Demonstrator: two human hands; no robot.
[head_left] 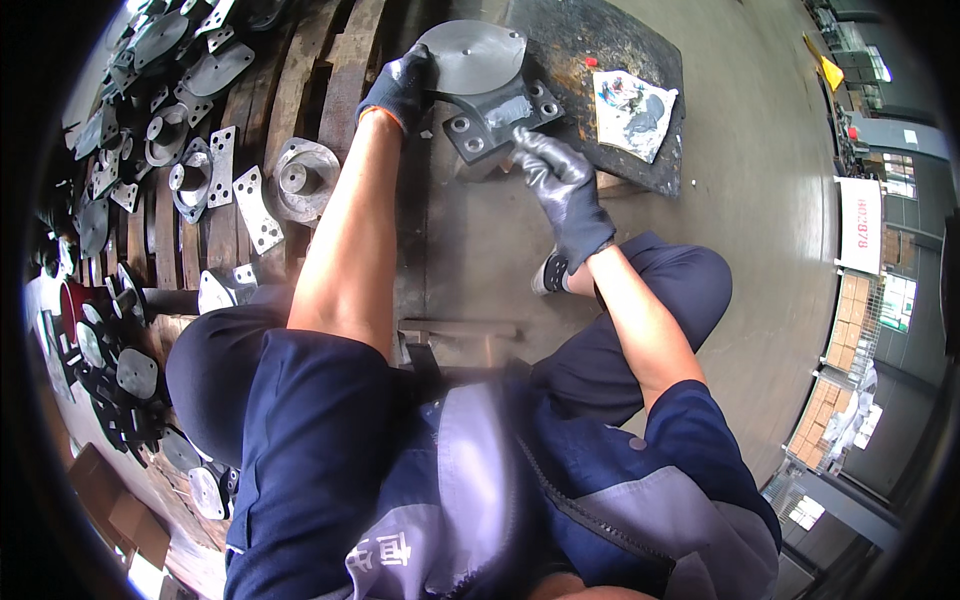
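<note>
A grey metal bracket [474, 62] with a round disc and a drilled foot rests at the near left edge of a dark, worn tabletop. My left hand [402, 88], in a dark coated glove, is closed on the disc's left rim; its fingertips are partly hidden. A light grey smear [510, 112] lies on the bracket's neck. Just right of the foot is my gloved right hand [560, 180], its fingers drawn together toward the bracket; whatever they may hold cannot be made out. A white sheet [638, 118] with grey paste lies on the tabletop to the right.
The dark tabletop [560, 30] carries a small red piece [590, 62]. To the left, a wooden pallet [262, 95] holds several metal flanges [306, 178] and drilled plates [260, 212]. Mesh cages with cartons [850, 310] stand at far right. My knees flank the space below.
</note>
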